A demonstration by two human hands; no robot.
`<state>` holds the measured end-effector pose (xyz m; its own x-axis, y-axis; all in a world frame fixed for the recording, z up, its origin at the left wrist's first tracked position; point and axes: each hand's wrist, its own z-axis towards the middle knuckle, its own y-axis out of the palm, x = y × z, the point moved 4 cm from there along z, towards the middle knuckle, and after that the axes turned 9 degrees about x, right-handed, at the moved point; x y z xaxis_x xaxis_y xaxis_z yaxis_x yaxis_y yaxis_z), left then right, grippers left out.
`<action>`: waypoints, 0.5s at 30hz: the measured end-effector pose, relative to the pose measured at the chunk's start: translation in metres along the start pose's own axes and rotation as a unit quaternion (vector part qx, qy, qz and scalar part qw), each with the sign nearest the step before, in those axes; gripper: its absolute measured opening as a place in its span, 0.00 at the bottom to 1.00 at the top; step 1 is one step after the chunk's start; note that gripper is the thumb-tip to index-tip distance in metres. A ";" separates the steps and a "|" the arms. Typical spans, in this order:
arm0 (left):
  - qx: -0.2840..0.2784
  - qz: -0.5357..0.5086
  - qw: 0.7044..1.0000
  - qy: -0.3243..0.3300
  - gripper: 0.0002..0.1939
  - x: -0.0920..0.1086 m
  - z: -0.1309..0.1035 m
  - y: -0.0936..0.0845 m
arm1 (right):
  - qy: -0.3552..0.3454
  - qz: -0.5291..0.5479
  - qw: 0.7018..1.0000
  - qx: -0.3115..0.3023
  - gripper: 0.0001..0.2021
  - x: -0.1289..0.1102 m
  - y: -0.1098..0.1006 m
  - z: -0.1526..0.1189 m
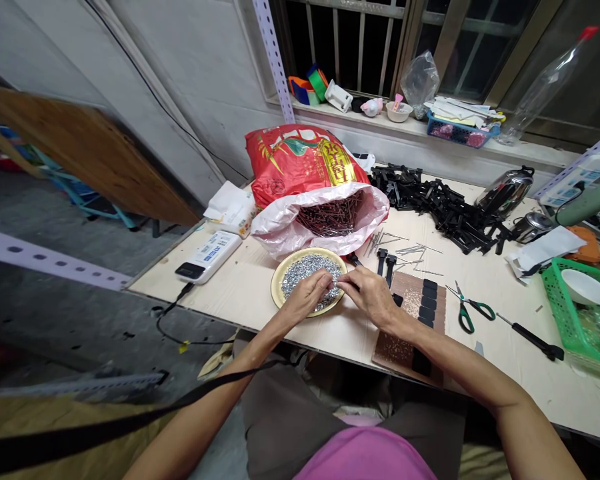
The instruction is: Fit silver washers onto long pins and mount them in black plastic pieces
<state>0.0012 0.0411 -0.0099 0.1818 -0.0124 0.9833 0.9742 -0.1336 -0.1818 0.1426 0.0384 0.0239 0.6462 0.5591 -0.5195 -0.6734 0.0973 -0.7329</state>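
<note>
My left hand [309, 293] is closed in a pinch above a yellowish bowl [275, 290] filled with small silvery metal pieces [305, 269]. Fingertips of my right hand [371, 293] meet it near the bowl's right side, also pinched. Whatever sits between the fingers is too small to make out. Behind the bowl, a red and white bag [300, 170] lies with its mouth towards me, full of thin dark metal rods [333, 217]. Loose silvery rods [415, 252] and black plastic parts [383, 259] lie beyond my right hand.
A brown board [405, 287] carries several black pads. Right of it are green-handled scissors [466, 315], a black-handled tool [530, 339] and a green basket [555, 300]. A pile of black plastic parts [445, 207] lies behind. A white power bank [213, 253] with a cable lies left.
</note>
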 end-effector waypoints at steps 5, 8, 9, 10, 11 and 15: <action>0.117 0.035 0.992 0.044 0.21 0.001 -0.004 0.005 | 0.069 0.123 0.990 0.002 0.10 0.000 0.004 0.002; 0.167 0.046 0.983 0.061 0.20 0.004 -0.006 0.006 | 0.157 0.236 0.959 -0.027 0.13 0.004 0.008 0.003; 0.162 0.044 0.984 0.060 0.20 0.005 -0.006 0.007 | 0.164 0.249 0.954 -0.029 0.13 0.004 0.008 0.003; 0.148 0.044 0.986 0.059 0.20 0.007 -0.006 0.007 | 0.157 0.247 0.956 -0.024 0.12 0.005 0.005 0.004; 0.126 0.051 0.989 0.059 0.20 0.009 -0.005 0.006 | 0.140 0.234 0.962 -0.015 0.11 0.005 0.002 0.005; 0.014 0.118 0.990 0.075 0.19 0.018 -0.001 -0.001 | 0.068 0.142 0.987 -0.037 0.07 0.006 -0.007 0.007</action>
<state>0.0036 0.0400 0.0075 0.3844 -0.1881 0.9038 0.9108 -0.0824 -0.4045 0.1491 0.0468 0.0292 0.4802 0.4388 -0.7595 -0.8101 -0.1103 -0.5759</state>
